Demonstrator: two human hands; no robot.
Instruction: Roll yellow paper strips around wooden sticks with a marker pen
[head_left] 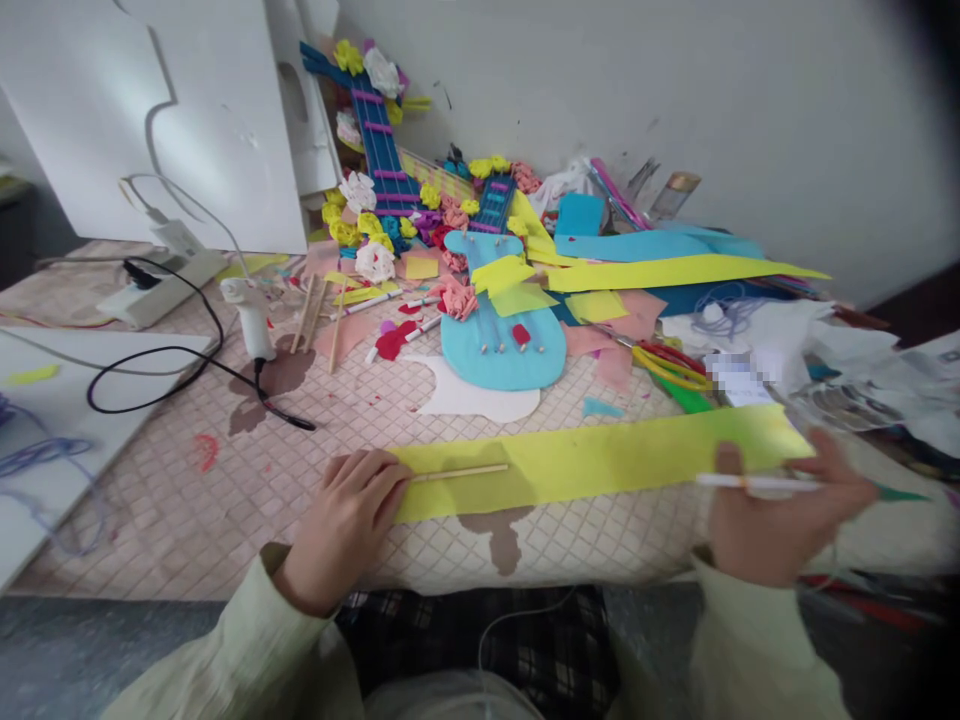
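Observation:
A long yellow felt strip (600,455) lies across the table's near edge. My left hand (349,520) rests on its left end, fingers closed on a thin wooden stick (459,473) that lies along the strip. My right hand (780,515) presses the strip's right end and grips a white pen (750,482) lying crosswise in its fingers.
A blue felt guitar (502,345) lies mid-table among felt scraps, paper flowers and red-and-yellow scissors (667,362). A white glue gun (251,315) with a black cord and a power strip (161,290) sit at the left. White boards lean at the back left.

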